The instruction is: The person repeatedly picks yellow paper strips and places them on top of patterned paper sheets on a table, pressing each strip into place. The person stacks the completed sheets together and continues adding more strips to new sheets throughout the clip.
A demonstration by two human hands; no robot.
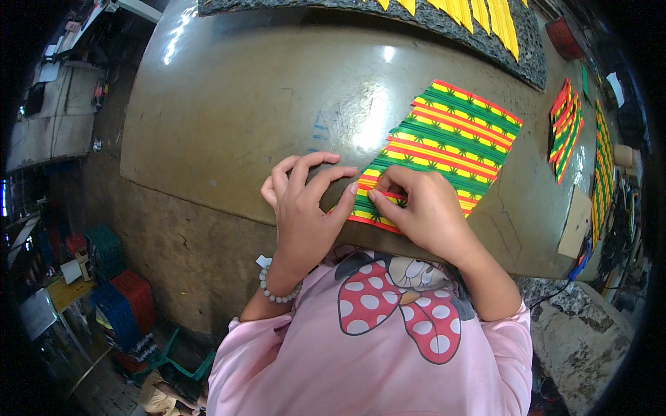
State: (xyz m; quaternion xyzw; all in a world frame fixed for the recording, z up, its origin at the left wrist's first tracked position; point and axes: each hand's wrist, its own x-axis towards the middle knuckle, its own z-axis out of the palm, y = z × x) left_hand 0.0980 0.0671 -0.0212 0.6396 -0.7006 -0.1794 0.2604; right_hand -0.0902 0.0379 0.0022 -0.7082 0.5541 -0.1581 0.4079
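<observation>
A fanned row of overlapping striped strips (451, 139) in red, yellow and green with dark leaf prints lies on the brown table in front of me. My left hand (305, 194) rests at the row's near left end, fingers spread apart, its thumb tip against the edge of the nearest strips. Over the near end of the row, my right hand (420, 204) has thumb and index finger pinched together on a striped strip (378, 202). The fingers partly hide that strip, and the right hand covers some of the strips beneath.
The brown tabletop (222, 118) has a curved edge close to my body. A rough dark slab (520, 62) with yellow pieces (503, 28) stands at the far side. More striped pieces (565, 128) and a tan card (575, 222) lie at the right. Stacked coloured bundles (125, 305) are low left.
</observation>
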